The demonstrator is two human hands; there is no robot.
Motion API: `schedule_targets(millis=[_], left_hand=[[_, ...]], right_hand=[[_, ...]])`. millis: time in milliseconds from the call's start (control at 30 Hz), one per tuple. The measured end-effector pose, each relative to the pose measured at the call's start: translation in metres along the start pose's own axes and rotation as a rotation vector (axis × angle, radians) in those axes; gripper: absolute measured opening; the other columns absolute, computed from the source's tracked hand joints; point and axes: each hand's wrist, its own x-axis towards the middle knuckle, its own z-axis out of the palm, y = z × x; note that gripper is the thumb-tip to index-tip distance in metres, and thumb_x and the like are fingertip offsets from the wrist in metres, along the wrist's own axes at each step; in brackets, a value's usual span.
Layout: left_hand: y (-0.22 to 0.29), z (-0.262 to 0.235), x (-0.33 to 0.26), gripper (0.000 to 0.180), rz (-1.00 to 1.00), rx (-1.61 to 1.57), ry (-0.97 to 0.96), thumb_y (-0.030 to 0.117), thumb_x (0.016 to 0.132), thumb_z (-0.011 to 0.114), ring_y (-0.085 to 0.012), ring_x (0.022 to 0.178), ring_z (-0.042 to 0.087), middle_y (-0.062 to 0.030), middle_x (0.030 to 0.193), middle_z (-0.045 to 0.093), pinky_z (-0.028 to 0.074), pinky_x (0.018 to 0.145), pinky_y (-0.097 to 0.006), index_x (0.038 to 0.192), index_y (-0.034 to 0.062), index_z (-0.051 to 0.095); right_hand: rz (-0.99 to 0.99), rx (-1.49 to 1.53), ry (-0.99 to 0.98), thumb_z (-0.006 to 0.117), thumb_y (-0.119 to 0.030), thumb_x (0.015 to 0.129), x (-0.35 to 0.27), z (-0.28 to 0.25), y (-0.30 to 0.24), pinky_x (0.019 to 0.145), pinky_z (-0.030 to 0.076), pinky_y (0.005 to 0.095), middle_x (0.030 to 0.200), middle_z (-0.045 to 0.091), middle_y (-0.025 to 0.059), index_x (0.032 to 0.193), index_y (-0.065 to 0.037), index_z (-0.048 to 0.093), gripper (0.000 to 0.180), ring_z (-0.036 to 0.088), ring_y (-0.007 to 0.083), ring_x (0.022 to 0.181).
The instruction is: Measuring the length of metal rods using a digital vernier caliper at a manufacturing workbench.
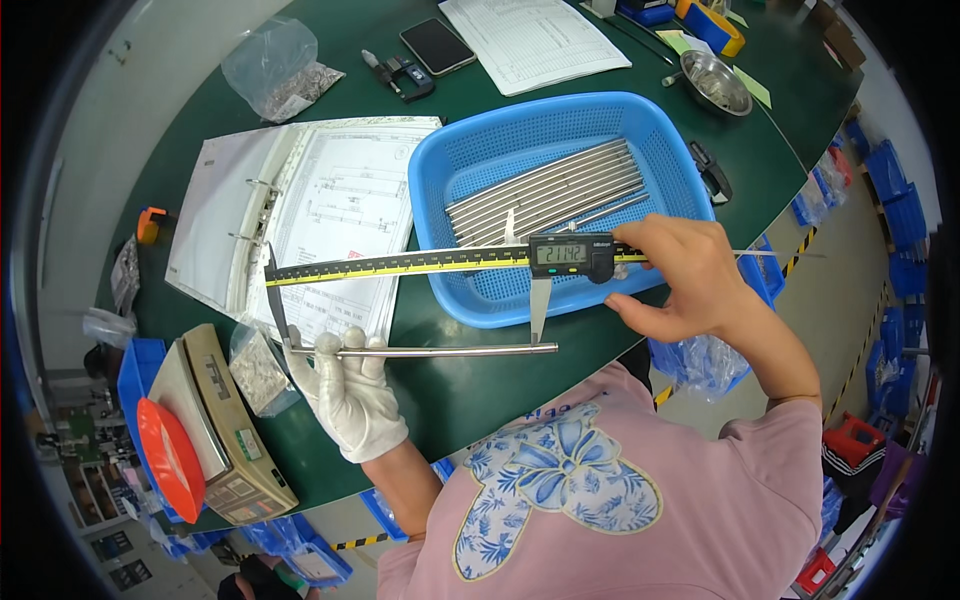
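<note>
A long digital caliper with a black-and-yellow beam spans from the open binder to the blue basket. My bare right hand holds it at the slider's right end, thumb apart below the beam. My left hand, in a white glove, is closed on a thin shiny metal rod, near its left end. The rod lies level below the beam. The caliper's left jaw comes down at the rod's left end; its right jaw reaches the rod close to its right end.
Several similar rods lie side by side in the blue perforated basket. A binder with drawings lies open left of it. At the lower left stands a weighing scale with a red tray. A phone and micrometer lie behind.
</note>
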Motion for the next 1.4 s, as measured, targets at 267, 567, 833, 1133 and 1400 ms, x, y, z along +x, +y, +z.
schedule_targets(millis=[267, 567, 833, 1133, 1400], left_hand=[[-0.001, 0.008, -0.002, 0.048, -0.004, 0.059, 0.166, 0.005, 0.082, 0.05, -0.0252, 0.076, 0.059, -0.0081, 0.088, 0.052, 0.056, 0.06, -0.039, 0.123, 0.015, 0.029], [0.0, 0.009, -0.005, 0.046, 0.001, 0.032, 0.187, 0.006, 0.084, 0.048, -0.0252, 0.076, 0.059, -0.0077, 0.089, 0.053, 0.055, 0.061, -0.04, 0.124, 0.0158, 0.028], [0.032, 0.023, 0.005, 0.044, 0.229, 0.108, 0.031, 0.005, 0.084, 0.046, -0.0238, 0.079, 0.058, -0.0078, 0.087, 0.054, 0.054, 0.065, -0.04, 0.124, 0.0144, 0.028], [-0.007, 0.154, 0.055, 0.048, 0.669, 0.713, -0.673, 0.003, 0.084, 0.048, -0.0161, 0.065, 0.058, -0.0088, 0.075, 0.055, 0.05, 0.061, -0.028, 0.125, 0.0046, 0.023], [-0.153, 0.198, 0.076, 0.044, 0.498, 1.89, -1.4, 0.0, 0.075, 0.042, -0.03, 0.077, 0.057, -0.0121, 0.086, 0.056, 0.046, 0.067, -0.038, 0.115, 0.0169, 0.042]], right_hand=[[-0.003, 0.006, 0.002, 0.067, -0.019, 0.057, 0.002, 0.001, -0.002, 0.045, 0.041, 0.0287, 0.067, 0.055, 0.0084, 0.087, -0.002, 0.054, 0.036, 0.055, 0.0222, 0.054], [0.025, -0.011, -0.05, 0.066, -0.014, 0.064, 0.002, 0.007, -0.002, 0.043, 0.04, 0.028, 0.063, 0.052, 0.0073, 0.087, -0.002, 0.053, 0.03, 0.053, 0.0203, 0.051], [0.225, 0.006, 0.132, 0.061, -0.007, 0.073, -0.012, -0.013, 0.004, 0.055, 0.044, 0.024, 0.079, 0.057, 0.0107, 0.095, 0.001, 0.053, 0.026, 0.057, 0.0172, 0.066], [0.663, 0.164, 0.654, 0.059, -0.006, 0.078, -0.093, -0.036, 0.039, 0.069, 0.04, 0.0193, 0.087, 0.055, 0.0035, 0.102, 0.004, 0.051, 0.027, 0.051, 0.0082, 0.077], [0.84, 0.112, 0.788, 0.062, -0.006, 0.075, -0.149, -0.04, 0.024, 0.061, 0.038, 0.0181, 0.077, 0.054, 0.0009, 0.096, 0.003, 0.054, 0.024, 0.047, 0.0058, 0.068]])
